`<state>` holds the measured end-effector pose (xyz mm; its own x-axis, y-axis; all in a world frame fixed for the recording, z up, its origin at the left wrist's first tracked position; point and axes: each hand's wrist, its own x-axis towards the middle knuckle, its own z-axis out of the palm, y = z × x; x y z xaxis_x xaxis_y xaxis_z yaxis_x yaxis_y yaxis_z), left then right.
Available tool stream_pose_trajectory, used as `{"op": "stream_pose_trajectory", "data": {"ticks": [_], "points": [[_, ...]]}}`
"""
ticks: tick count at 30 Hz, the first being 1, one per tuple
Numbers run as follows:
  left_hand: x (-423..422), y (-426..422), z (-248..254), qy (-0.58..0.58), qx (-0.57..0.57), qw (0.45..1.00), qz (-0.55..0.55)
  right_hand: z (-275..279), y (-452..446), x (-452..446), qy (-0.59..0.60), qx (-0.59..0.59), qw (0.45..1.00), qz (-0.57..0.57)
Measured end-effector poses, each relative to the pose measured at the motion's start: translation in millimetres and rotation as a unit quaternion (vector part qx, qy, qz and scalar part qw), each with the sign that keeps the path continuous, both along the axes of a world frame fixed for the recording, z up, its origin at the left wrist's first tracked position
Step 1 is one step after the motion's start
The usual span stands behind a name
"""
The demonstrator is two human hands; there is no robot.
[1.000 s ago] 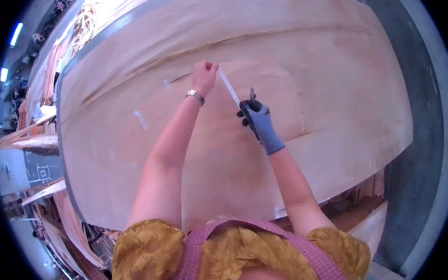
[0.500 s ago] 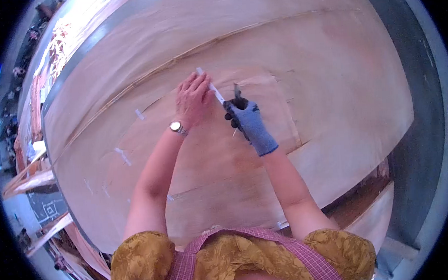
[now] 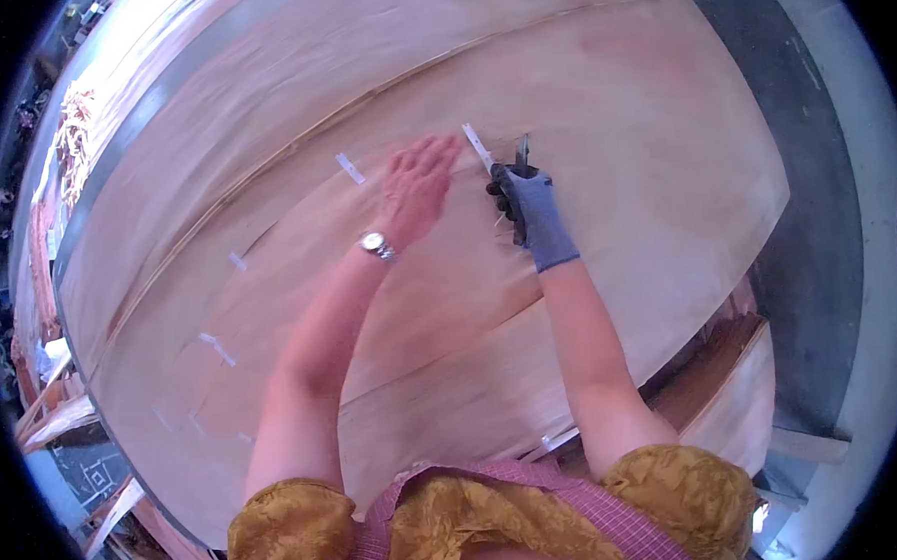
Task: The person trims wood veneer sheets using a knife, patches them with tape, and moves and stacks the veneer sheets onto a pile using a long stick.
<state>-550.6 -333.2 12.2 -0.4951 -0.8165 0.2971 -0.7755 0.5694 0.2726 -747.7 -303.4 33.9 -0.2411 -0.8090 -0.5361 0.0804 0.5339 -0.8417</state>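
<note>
My left hand (image 3: 420, 193), bare with a watch on the wrist, has its fingers stretched out flat over the thin tan wood-like sheet (image 3: 420, 321). Whether its palm touches the sheet I cannot tell. My right hand (image 3: 533, 208) wears a blue-grey glove with dark fingers. It is closed around a slim dark tool (image 3: 522, 154) that points away from me; its kind is unclear. A narrow strip of white tape (image 3: 477, 145) sticks out from the same gloved fingers. Just left of my left hand, a short piece of white tape (image 3: 351, 168) lies on the sheet.
More tape pieces (image 3: 217, 348) are stuck along the sheet's left part. A long raised seam (image 3: 361, 109) crosses the far side. Torn veneer scraps (image 3: 59, 422) stand at the left edge. A brown layered stack (image 3: 713, 374) shows below the sheet at the lower right.
My left hand has come off the tape and moved right across the sheet. A short piece now lies apart from the strip in my right hand, which has also moved right. The view has shifted.
</note>
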Motion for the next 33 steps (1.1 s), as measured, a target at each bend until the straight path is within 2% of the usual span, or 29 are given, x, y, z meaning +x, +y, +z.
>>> {"op": "stream_pose_trajectory", "data": {"ticks": [2, 3, 4, 5, 6, 7, 8, 11, 13, 14, 15, 17, 18, 20, 22, 25, 28, 29, 32, 33], "points": [[-29.3, -5.8, -1.0, 0.031, -0.008, 0.998, -0.048, 7.5, 1.1, 1.6, 0.011, 0.008, 1.0, 0.011], [-32.8, -7.5, 2.3, 0.011, 0.013, 0.999, -0.045, 0.2, -0.4, -3.8, -0.009, 0.017, 1.0, 0.023], [-38.1, -5.0, 5.0, -0.01, 0.038, 0.998, -0.041, -8.5, -0.1, -10.9, 0.129, -0.05, 0.988, 0.066], [-41.1, -1.4, 7.0, -0.032, 0.064, 0.997, -0.037, -16.3, -1.6, -15.4, 0.262, -0.114, 0.952, 0.108], [-41.0, 0.2, 4.4, -0.022, 0.056, 0.997, -0.042, -26.5, -6.4, -18.7, 0.387, -0.177, 0.893, 0.147], [-36.3, -1.9, 2.1, -0.012, 0.047, 0.998, -0.046, -34.3, -16.6, -17.7, 0.579, -0.246, 0.759, 0.167], [-34.0, -1.9, 0.0, -0.001, 0.038, 0.998, -0.051, -38.8, -22.2, -27.0, 0.584, -0.224, 0.756, 0.19], [-35.8, 0.5, 5.2, -0.007, 0.031, 0.999, -0.043, 12.6, -23.4, -52.3, 0.597, -0.17, 0.747, 0.239], [-35.9, -3.1, 6.7, 0.014, 0.037, 0.998, -0.047, 48.3, -8.5, -59.0, 0.358, -0.081, 0.886, 0.284], [-35.9, -4.4, 8.3, 0.024, 0.04, 0.998, -0.047, 60.3, -4.2, -61.2, 0.225, -0.034, 0.927, 0.299], [-39.6, -2.3, 8.9, 0.049, 0.057, 0.997, -0.015, 35.8, 1.8, -69.1, 0.159, -0.058, 0.942, 0.29], [-53.0, 6.0, 7.6, 0.095, 0.092, 0.99, 0.046, 9.8, 4.8, -69.6, 0.38, -0.064, 0.87, 0.308], [-65.5, 22.7, -0.6, 0.085, 0.089, 0.992, 0.024, -3.9, 6.9, -71.2, 0.482, -0.066, 0.816, 0.311], [-88.3, 68.8, -15.3, 0.064, 0.087, 0.994, -0.016, -17.8, 11.1, -75.9, 0.529, -0.086, 0.793, 0.29], [-94.9, 90.7, 2.8, 0.043, 0.073, 0.996, 0.0, -7.5, 19.1, -78.6, 0.586, -0.062, 0.754, 0.29], [-101.8, 97.8, 6.1, 0.024, 0.052, 0.998, 0.013, -0.5, 38.6, -93.7, 0.367, 0.012, 0.884, 0.288], [-103.9, 100.8, 4.1, 0.02, 0.045, 0.999, 0.015, -27.4, 69.1, -80.5, 0.453, -0.112, 0.867, 0.176], [-104.4, 98.2, 2.6, 0.02, 0.04, 0.999, 0.014, -28.8, 73.8, -79.1, 0.44, -0.111, 0.877, 0.156], [-103.0, 99.7, 11.4, 0.016, 0.078, 0.997, 0.009, -10.4, 99.8, -85.9, 0.269, -0.069, 0.956, 0.09], [-103.1, 98.3, 12.7, 0.01, 0.073, 0.997, 0.01, 28.0, 110.8, -83.1, 0.255, -0.031, 0.962, 0.098]]}}
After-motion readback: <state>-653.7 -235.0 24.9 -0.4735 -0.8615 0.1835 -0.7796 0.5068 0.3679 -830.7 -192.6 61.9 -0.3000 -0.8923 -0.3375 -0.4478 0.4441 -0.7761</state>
